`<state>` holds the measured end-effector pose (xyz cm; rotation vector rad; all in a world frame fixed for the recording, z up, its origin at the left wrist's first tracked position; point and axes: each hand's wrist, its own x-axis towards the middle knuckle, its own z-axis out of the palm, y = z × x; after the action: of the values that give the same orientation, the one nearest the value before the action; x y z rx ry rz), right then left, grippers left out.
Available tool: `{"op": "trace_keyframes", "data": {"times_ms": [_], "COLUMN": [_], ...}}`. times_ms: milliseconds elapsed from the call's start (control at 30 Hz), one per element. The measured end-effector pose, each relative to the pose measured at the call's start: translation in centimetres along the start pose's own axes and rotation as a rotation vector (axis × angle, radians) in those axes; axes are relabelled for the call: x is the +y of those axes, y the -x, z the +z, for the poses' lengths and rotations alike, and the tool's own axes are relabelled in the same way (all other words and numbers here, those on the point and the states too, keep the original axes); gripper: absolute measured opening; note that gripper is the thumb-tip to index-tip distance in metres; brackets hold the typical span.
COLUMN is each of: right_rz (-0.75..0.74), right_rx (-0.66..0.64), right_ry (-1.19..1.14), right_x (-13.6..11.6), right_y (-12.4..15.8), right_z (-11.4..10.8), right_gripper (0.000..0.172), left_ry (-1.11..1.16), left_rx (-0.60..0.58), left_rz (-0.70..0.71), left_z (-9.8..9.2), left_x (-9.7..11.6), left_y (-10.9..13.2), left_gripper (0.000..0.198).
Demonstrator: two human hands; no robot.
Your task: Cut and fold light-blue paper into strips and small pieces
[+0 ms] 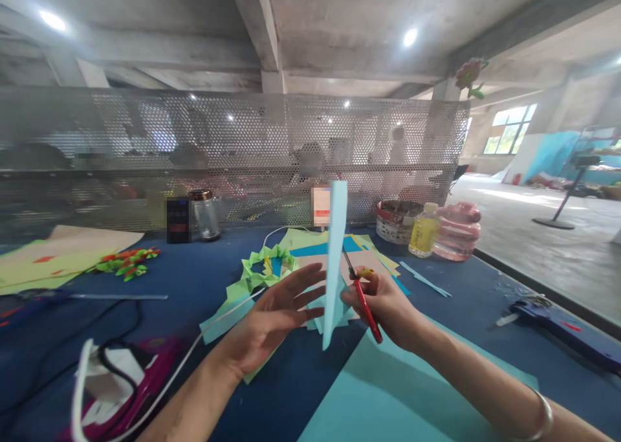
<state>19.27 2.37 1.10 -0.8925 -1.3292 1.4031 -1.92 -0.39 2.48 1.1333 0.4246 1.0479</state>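
Observation:
A folded strip of light blue paper (334,254) stands upright in front of me, between my two hands. My left hand (276,312) is on its left side, fingers stretched out and apart, with the fingertips at the paper's edge. In my right hand (383,299) is a pair of red-handled scissors (366,309), dark blades pointing up and away. The right thumb and fingertips are close against the strip; whether they pinch it I cannot tell. Below lie more light blue folded pieces (315,322), partly hidden. A large light blue sheet (398,390) lies under my right forearm.
A green folded-paper ring (250,270) lies beyond my left hand. Left are a red-green paper piece (129,261), a glass bottle (206,215) and a magenta box (160,371) with cords. Right are a basket (395,225), a yellow bottle (424,235), a pink jug (456,235) and a blue tool (567,335).

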Motion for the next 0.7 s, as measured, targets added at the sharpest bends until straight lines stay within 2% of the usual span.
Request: {"op": "trace_keyframes", "data": {"times_ms": [133, 233, 400, 533, 700], "right_rz": [-0.054, -0.083, -0.077, -0.085, -0.046], "right_rx": [0.106, 0.136, 0.103, 0.063, -0.026], "right_ry": [0.032, 0.099, 0.174, 0.2, 0.212], "right_x": [-0.3, -0.4, 0.0, 0.2, -0.3], "right_y": [0.0, 0.1, 0.3, 0.4, 0.7], "right_z": [0.3, 0.6, 1.1, 1.3, 1.3], "right_gripper": [0.046, 0.043, 0.044, 0.043, 0.041], "left_ry": [0.011, 0.013, -0.035, -0.034, -0.022], "left_rx": [-0.013, -0.033, 0.241, 0.298, 0.377], "left_rz": [0.016, 0.031, -0.022, 0.008, 0.03], "left_z": [0.2, 0.2, 0.2, 0.2, -0.3], "left_x": [-0.2, -0.8, -2.7, -3.3, -2.6], "left_y": [0.2, 0.0, -0.8, -1.0, -1.0], "left_gripper": [0.041, 0.052, 0.033, 0.035, 0.03]}}
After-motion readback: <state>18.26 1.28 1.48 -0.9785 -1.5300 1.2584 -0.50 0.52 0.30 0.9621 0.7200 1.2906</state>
